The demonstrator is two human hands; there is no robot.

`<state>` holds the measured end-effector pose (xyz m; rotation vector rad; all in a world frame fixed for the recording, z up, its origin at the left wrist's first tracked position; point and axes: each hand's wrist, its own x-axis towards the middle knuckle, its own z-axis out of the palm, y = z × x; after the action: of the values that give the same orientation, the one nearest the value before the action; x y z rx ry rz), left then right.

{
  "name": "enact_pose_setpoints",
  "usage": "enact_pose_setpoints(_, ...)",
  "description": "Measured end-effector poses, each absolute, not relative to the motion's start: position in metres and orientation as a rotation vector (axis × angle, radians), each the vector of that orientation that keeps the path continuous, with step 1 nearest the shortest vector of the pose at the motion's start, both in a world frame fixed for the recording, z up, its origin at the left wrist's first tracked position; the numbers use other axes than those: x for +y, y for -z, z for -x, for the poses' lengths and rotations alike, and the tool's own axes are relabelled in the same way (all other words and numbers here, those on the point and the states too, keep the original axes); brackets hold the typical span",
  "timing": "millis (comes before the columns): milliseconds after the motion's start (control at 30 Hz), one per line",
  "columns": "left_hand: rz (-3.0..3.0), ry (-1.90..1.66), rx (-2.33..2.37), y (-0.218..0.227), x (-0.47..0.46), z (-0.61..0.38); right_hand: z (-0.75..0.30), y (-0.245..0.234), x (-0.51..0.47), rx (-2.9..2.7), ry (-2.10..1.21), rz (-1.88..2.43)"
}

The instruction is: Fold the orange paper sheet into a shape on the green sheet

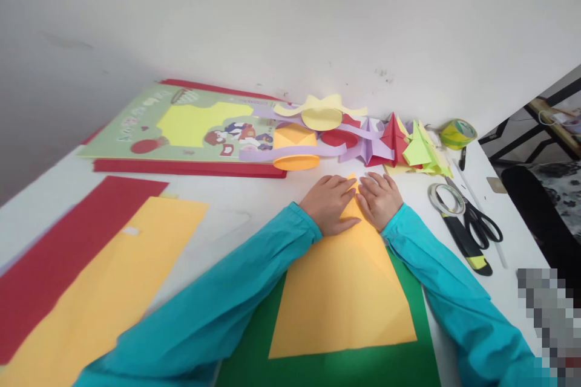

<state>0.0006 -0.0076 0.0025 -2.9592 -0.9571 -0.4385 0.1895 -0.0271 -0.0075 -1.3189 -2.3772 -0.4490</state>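
A sheet of orange paper (344, 296) lies in front of me, its far end folded to a narrow point and its near edge wide. My left hand (330, 204) rests on the left of that point, fingers laid over the paper and thumb stretched apart. From the other side, my right hand (378, 199) presses the right edge of the point, its fingertips close to the left hand's. Part of the folded tip is hidden under the fingers. Beneath the orange sheet is a larger green sheet (327, 370).
Red paper (68, 260) and another orange sheet (113, 266) lie at left. Behind stand a printed green board (149, 109), curled paper strips (295, 153) and folded paper stars (394, 139). Scissors (483, 224), a utility knife (465, 245) and tape rolls (458, 133) are at right.
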Motion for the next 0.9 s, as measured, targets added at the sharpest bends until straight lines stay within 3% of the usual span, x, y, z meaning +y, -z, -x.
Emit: enact_pose_setpoints(900, 2.863, 0.358, -1.037, -0.001, -0.004, -0.009, -0.194, 0.008, -0.045, -2.374, 0.47, 1.284)
